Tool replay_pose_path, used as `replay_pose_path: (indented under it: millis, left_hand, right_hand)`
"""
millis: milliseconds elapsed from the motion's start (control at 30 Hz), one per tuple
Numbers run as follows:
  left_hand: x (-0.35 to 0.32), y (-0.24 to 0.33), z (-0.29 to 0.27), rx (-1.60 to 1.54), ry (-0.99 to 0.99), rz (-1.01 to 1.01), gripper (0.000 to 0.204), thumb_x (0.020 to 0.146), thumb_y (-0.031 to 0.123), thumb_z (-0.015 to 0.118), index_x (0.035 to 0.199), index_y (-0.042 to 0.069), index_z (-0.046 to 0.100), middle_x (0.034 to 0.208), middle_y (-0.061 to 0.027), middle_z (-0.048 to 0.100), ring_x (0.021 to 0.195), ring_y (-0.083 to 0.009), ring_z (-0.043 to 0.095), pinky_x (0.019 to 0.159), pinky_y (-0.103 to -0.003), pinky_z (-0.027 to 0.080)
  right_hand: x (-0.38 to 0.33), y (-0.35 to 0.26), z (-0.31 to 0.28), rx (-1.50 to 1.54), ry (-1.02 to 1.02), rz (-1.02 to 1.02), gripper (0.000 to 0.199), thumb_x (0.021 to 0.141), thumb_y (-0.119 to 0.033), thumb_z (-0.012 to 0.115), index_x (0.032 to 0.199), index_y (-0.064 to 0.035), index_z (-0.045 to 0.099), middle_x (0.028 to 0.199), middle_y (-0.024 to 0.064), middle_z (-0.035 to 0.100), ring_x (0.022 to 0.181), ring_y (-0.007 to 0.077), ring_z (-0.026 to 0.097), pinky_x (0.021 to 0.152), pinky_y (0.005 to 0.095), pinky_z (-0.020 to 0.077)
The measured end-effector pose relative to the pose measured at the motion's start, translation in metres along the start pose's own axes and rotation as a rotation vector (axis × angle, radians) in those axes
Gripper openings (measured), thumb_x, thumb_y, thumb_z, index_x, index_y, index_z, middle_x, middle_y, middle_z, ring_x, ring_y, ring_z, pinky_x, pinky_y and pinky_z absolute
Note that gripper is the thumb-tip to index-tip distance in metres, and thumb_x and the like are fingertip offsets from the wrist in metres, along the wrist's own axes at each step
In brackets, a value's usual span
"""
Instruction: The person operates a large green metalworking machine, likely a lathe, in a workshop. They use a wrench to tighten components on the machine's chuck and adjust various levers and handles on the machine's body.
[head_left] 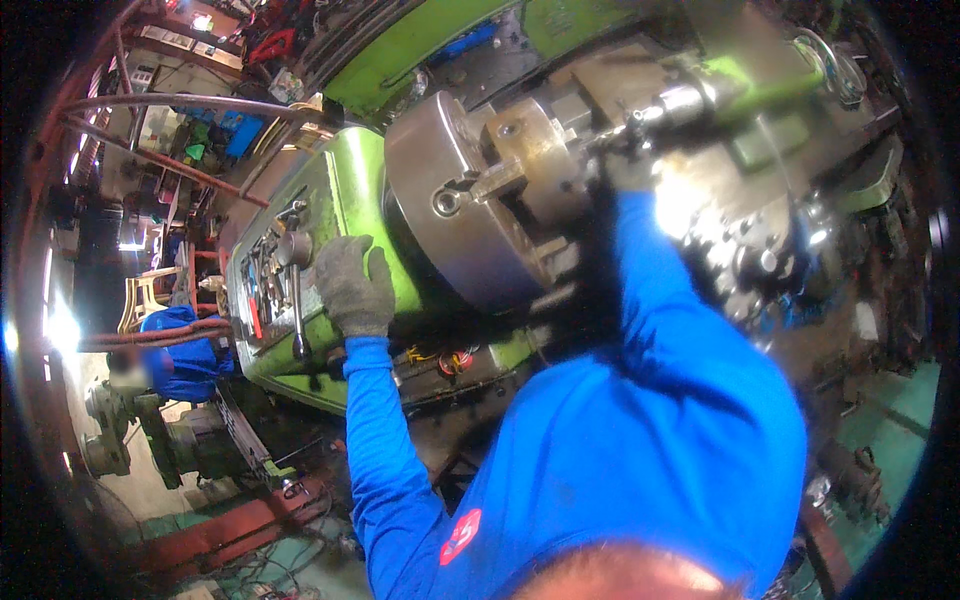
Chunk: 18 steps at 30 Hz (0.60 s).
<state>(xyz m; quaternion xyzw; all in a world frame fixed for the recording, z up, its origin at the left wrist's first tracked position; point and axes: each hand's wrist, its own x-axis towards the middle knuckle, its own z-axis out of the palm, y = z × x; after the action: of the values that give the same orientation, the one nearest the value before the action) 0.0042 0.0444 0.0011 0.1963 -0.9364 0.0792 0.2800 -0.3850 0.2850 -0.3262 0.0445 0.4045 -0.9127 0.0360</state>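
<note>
My left hand [352, 285], in a dark grey work glove, lies on the green headstock cover [375, 185] of a large lathe, its thumb apart from the fingers. Just left of it a long-handled chuck key or wrench [296, 290] rests among other hand tools. To the right is the big steel chuck [440, 200], whose jaws grip a thick cylindrical workpiece [540, 150]. My right arm reaches past the workpiece toward the tailstock side. There my right hand [632, 172] is smeared and dim, so its fingers cannot be made out.
A shiny tailstock spindle [680, 103] points at the workpiece. Bright metal parts [740, 235] lie right of my right forearm. Red pipe railing [180, 102] stands at the left. A person in blue [190, 350] is in the left background. Coloured items [455, 360] sit below the chuck.
</note>
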Motion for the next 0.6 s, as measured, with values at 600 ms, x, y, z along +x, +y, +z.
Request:
replay_pose_path:
  millis: [600]
  left_hand:
    - [-0.004,-0.004,-0.004,0.0,-0.024,-0.001,0.022,0.084,0.02,0.072,0.101,0.006,0.072,0.106,-0.0165,0.069,0.111,-0.0379,0.062,0.1,-0.052,0.046]
  right_hand:
    - [-0.017,0.006,0.017,-0.272,0.062,-0.153,0.031,0.098,-0.016,0.049,0.118,0.0007,0.065,0.112,0.0152,0.07,0.105,0.0256,0.067,0.095,0.0379,0.0547]
